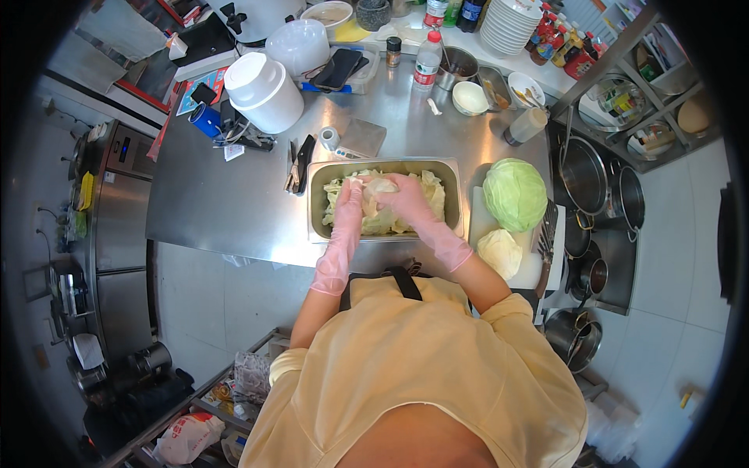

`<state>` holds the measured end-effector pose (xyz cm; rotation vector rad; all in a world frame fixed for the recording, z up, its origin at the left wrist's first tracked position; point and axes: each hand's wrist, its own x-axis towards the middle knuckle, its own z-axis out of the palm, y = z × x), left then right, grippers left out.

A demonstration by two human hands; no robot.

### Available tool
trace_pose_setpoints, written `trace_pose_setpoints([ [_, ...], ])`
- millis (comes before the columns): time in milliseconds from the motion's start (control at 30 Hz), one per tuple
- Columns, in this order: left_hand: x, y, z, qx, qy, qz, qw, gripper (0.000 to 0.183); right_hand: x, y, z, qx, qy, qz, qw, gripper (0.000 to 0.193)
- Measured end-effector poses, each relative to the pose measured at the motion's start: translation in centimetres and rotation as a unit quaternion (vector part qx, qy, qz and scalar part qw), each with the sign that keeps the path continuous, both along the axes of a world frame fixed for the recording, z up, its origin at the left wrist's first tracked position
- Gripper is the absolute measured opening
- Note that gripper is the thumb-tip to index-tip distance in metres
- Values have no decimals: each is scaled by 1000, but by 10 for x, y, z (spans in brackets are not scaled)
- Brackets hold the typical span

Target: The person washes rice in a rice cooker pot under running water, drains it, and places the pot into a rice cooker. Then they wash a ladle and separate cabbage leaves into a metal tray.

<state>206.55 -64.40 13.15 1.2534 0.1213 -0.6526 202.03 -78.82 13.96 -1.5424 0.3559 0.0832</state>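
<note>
Pink gloves cover both my hands, which are over a rectangular steel pan (460,195) with torn pale green cabbage leaves (431,195) in it. My left hand (350,199) is closed on a cabbage leaf at the pan's left half. Beside it my right hand (404,195) grips a whitish cabbage leaf (380,186), and the two hands nearly meet at that piece. To the right, a whole green cabbage (515,195) and a smaller pale peeled cabbage piece (500,253) rest on a white cutting board (477,214).
A knife (548,238) lies at the board's right edge. Beyond the pan are a small scale (360,139) and black-handled tools (299,164). A white lidded canister (264,92), a water bottle (427,61) and bowls (470,99) stand farther back. Pots (585,175) fill the right-hand side.
</note>
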Motion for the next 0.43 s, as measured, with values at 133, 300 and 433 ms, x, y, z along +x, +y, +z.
trace_pose_setpoints([
  [133, -2, 12, 26, 79, 4, 5, 997, 35, -1, -7, 9, 30, 32, -64, 997, 32],
  [300, -5, 9, 35, 178, -91, -121, 972, 34, 0, -5, 19, -5, 28, -48, 998, 31],
  [433, 7, 13, 35, 179, -92, -218, 955, 47, 5, -8, 19, -122, -44, -4, 992, 35],
])
